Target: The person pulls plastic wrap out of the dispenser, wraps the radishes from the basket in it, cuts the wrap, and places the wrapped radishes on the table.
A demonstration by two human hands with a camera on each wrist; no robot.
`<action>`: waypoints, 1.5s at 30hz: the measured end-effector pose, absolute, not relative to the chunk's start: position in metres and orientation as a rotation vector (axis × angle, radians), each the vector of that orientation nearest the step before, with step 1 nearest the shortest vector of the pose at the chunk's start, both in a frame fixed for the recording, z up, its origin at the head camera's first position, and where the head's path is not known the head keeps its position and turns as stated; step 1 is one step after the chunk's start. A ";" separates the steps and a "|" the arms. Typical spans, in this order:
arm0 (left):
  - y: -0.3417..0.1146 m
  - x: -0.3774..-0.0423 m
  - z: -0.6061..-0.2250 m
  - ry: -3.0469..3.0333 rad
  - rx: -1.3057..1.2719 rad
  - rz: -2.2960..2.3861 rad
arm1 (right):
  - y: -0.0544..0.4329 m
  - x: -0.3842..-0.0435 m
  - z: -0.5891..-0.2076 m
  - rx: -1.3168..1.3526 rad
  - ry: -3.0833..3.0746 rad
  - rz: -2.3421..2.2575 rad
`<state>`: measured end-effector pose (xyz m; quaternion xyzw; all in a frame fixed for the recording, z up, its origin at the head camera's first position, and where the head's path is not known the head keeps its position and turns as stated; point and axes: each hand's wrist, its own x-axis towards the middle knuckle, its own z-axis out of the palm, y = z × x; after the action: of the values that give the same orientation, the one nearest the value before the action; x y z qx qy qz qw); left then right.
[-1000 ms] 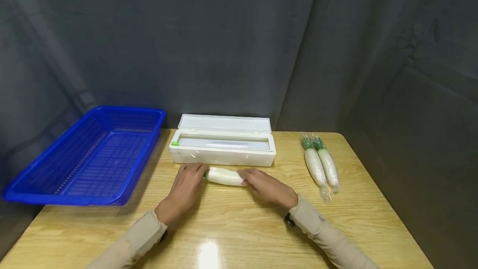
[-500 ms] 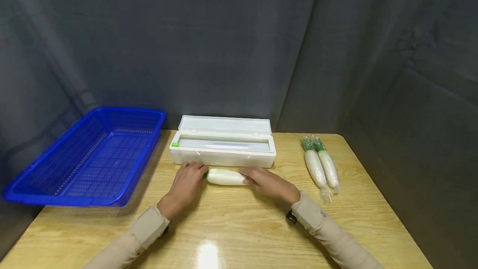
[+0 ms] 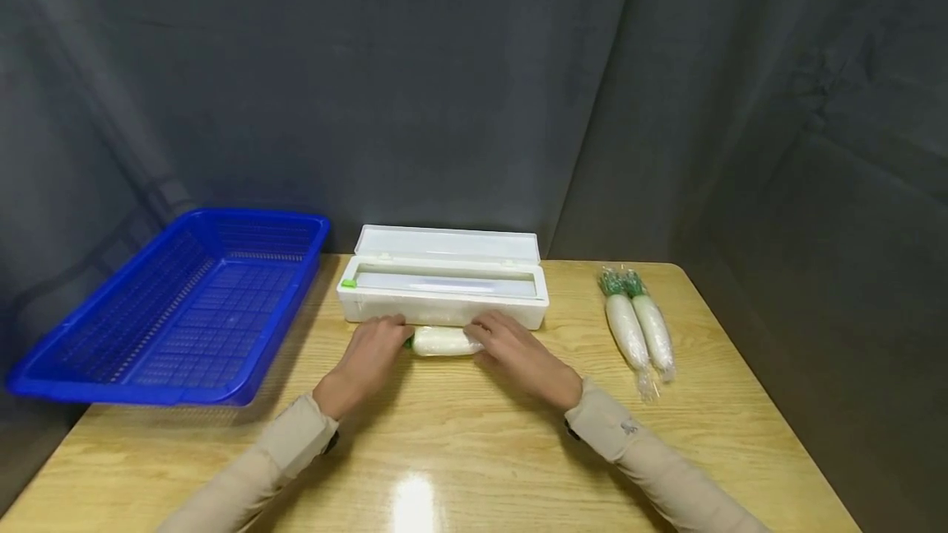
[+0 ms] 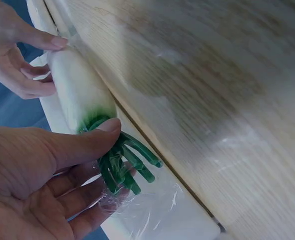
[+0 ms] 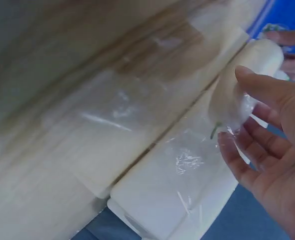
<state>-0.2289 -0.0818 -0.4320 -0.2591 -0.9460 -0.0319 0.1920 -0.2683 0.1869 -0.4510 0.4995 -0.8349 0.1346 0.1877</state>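
Observation:
A white daikon radish (image 3: 443, 341) lies crosswise just in front of the cling film box (image 3: 444, 311). My left hand (image 3: 370, 354) holds its leafy end, the thumb over the neck and the fingers behind the cut green stalks (image 4: 132, 160) in the left wrist view. At the other end my right hand (image 3: 511, 352) grips the tapered tip, thumb on one side and fingers curled on the other. Clear cling film (image 5: 187, 160) wraps round the radish and stretches across the front of the box, with loose film past both ends.
Two film-wrapped daikon radishes (image 3: 638, 327) lie side by side on the right of the wooden table (image 3: 474, 451). A blue plastic basket (image 3: 244, 385) stands at the left. The box's lid (image 3: 448, 243) is raised, and a green slider (image 3: 348, 283) sits at its left end.
Both hands have shifted the radish slightly forward, close against the box front. My right hand has moved a little left, covering more of the tip.

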 end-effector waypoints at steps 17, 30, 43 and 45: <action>-0.082 -0.233 -0.429 -2.699 -0.759 -0.085 | 0.181 -0.280 -0.448 1.477 -2.368 0.119; -0.076 -0.220 -0.436 -2.492 -0.858 -0.157 | 0.183 -0.278 -0.449 1.464 -2.378 0.132; -0.077 -0.219 -0.436 -2.555 -0.912 -0.208 | 0.184 -0.277 -0.447 1.466 -2.382 0.235; -0.078 -0.219 -0.438 -2.551 -0.914 -0.223 | 0.183 -0.277 -0.447 1.464 -2.373 0.254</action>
<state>-0.2190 -0.0777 -0.4375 -0.3287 -0.9173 -0.0802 0.2098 -0.2770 0.1833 -0.4469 0.5152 -0.8353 0.0896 0.1698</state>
